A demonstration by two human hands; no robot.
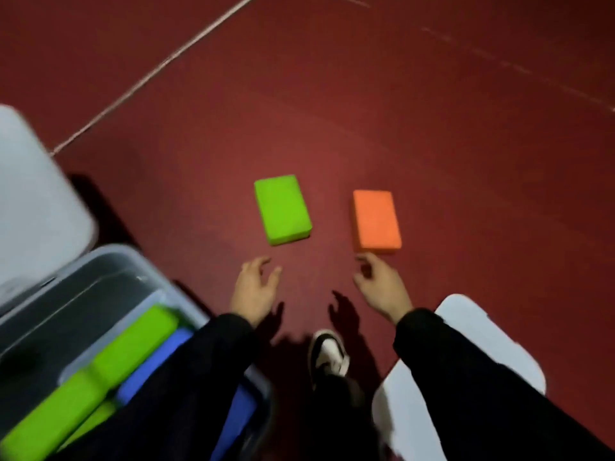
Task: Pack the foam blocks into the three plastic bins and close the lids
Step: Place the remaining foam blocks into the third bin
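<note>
— Foam blocks: where are they?
— A green block and an orange block lie flat on the red floor, apart. More fill the open bin at your left.
— Your hands?
— Left hand and right hand spread, empty, just short of each block.

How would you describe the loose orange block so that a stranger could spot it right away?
Start from the dark red floor in front of the person. Two foam blocks lie flat on it, apart from each other, just beyond the open hands. The orange block is the one in front of the right hand; its neighbour near the left hand is the green block.
</note>
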